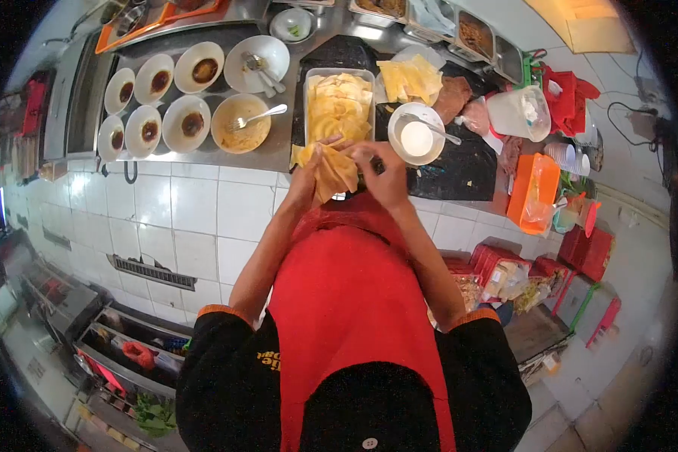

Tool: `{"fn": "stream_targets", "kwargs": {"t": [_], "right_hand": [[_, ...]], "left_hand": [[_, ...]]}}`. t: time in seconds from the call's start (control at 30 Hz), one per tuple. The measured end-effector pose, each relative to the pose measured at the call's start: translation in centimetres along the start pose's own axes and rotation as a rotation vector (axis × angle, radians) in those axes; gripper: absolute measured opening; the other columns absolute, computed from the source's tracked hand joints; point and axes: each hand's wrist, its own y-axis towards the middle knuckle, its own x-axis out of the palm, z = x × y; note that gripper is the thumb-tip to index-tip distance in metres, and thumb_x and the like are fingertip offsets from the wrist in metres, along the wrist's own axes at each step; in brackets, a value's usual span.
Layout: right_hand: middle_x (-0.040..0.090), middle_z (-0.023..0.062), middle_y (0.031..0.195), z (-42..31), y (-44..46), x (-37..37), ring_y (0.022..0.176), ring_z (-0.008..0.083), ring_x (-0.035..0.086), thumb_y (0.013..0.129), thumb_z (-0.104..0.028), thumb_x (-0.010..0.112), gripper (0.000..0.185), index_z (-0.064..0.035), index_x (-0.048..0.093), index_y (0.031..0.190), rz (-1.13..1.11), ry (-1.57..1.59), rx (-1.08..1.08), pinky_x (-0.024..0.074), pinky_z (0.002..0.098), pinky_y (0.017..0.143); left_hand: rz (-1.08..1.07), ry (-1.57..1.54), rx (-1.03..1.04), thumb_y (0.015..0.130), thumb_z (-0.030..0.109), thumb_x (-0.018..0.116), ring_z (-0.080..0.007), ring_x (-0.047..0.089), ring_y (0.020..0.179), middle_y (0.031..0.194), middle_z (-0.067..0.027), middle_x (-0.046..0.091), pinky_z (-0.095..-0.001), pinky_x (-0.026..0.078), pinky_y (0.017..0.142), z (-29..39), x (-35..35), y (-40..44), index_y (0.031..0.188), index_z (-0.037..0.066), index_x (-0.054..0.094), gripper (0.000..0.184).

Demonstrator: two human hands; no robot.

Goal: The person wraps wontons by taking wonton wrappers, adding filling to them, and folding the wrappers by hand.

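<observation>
Yellow wrapper sheets [335,175] are pinched in my left hand [306,183], just in front of the counter's edge. My right hand [385,175] is beside them with its fingers curled together; what they hold, if anything, is too small to make out. Beyond my hands stands a rectangular tray [372,83] filled with folded yellow wrappers [339,98]. To its right, a white bowl [399,120] holds a smaller white round thing [416,138] and a spoon [448,136]. More yellow sheets [410,79] lie behind that bowl.
Several bowls with dark sauce [192,124] stand at the left, near a bowl with a fork [241,139] and a bowl of spoons [237,64]. An orange basket [532,192] and a white tub [516,114] are at the right. Metal food containers [473,34] line the back.
</observation>
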Motion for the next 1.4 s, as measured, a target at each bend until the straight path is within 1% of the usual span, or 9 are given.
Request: {"fn": "stream_targets", "kwargs": {"t": [0.17,0.47,0.57,0.67,0.83,1.03,1.07,1.17,1.4], "right_hand": [[0.075,0.0156,0.102,6.2,0.3,-7.5,0.093,0.0283,0.072,0.088,-0.012,0.076,0.027,-0.0024,0.071,0.113,0.193,-0.218,0.22,0.0545,0.037,0.085],[0.076,0.0167,0.094,13.2,4.2,-30.2,0.089,0.0297,0.073,0.086,-0.025,0.077,0.029,-0.004,0.076,0.106,0.62,-0.664,0.408,0.0544,0.0399,0.084],[0.076,0.0173,0.094,21.0,6.8,-36.4,0.084,0.0227,0.072,0.089,-0.034,0.076,0.038,-0.0048,0.075,0.114,0.521,-1.08,0.077,0.0549,0.0361,0.075],[0.075,0.02,0.09,21.1,8.1,-37.1,0.082,0.0273,0.073,0.09,-0.037,0.074,0.038,-0.0047,0.077,0.111,0.414,-0.634,0.498,0.0548,0.04,0.075],[0.073,0.0195,0.079,24.9,5.9,-41.1,0.075,0.0265,0.071,0.093,-0.034,0.071,0.035,-0.0023,0.078,0.105,0.649,-0.797,0.342,0.0541,0.0386,0.071],[0.076,0.0139,0.077,15.7,3.1,-39.4,0.067,0.0215,0.065,0.099,-0.029,0.061,0.036,0.0028,0.078,0.092,0.971,-0.489,0.454,0.0512,0.039,0.069],[0.076,0.0113,0.076,18.5,2.1,-40.8,0.067,0.0211,0.065,0.101,-0.027,0.059,0.037,0.0017,0.079,0.087,1.052,-0.62,0.132,0.0511,0.0388,0.069],[0.074,0.0094,0.083,16.4,-0.6,-40.7,0.071,0.0187,0.062,0.103,-0.027,0.059,0.035,0.0032,0.076,0.098,1.04,-0.642,0.426,0.0498,0.0376,0.069],[0.072,0.0049,0.082,5.3,0.6,-18.8,0.072,0.0132,0.063,0.104,-0.016,0.06,0.024,0.0026,0.075,0.106,0.709,0.26,0.257,0.0513,0.0277,0.072]], "left_hand": [[-0.042,-0.392,-0.003,0.104,0.044,0.052,-0.0376,0.053,0.134,0.156,-0.0164,0.045,-0.056,0.051,0.105,0.6,-3.7,0.2,0.152,0.015,0.039,0.058],[0.058,-0.357,0.132,0.107,0.04,0.046,-0.0324,0.037,0.148,0.166,-0.0114,0.031,-0.0592,0.04,0.115,6.2,-5.4,-3.6,0.16,0.018,0.032,0.058],[0.05,-0.314,0.137,0.108,0.04,0.045,-0.032,0.037,0.149,0.167,-0.0105,0.03,-0.0592,0.039,0.116,7.0,-4.9,-4.1,0.16,0.019,0.031,0.058],[0.044,-0.343,0.126,0.108,0.04,0.043,-0.0311,0.035,0.15,0.167,-0.0084,0.03,-0.0589,0.038,0.116,7.3,-4.5,-3.9,0.16,0.02,0.031,0.057],[-0.047,-0.418,0.036,0.109,0.042,0.041,-0.0282,0.03,0.153,0.168,-0.0066,0.03,-0.0564,0.033,0.121,6.2,-6.2,-3.6,0.161,0.02,0.03,0.057],[0.079,-0.353,0.122,0.106,0.043,0.048,-0.0304,0.027,0.154,0.168,-0.0093,0.028,-0.0565,0.032,0.122,5.2,-5.1,-3.4,0.161,0.018,0.03,0.063],[0.093,-0.363,0.125,0.105,0.043,0.049,-0.0313,0.028,0.153,0.168,-0.0098,0.028,-0.0584,0.033,0.12,5.0,-4.9,-3.4,0.161,0.018,0.03,0.064],[-0.006,-0.44,0.133,0.105,0.044,0.049,-0.0334,0.031,0.151,0.167,-0.0108,0.028,-0.0601,0.039,0.116,4.2,-6.1,-3.1,0.16,0.017,0.031,0.064],[0.087,-0.43,0.221,0.108,0.044,0.04,-0.0378,0.041,0.145,0.163,-0.0175,0.034,-0.0563,0.043,0.114,5.4,-5.3,-4.1,0.16,0.011,0.027,0.062]]}}
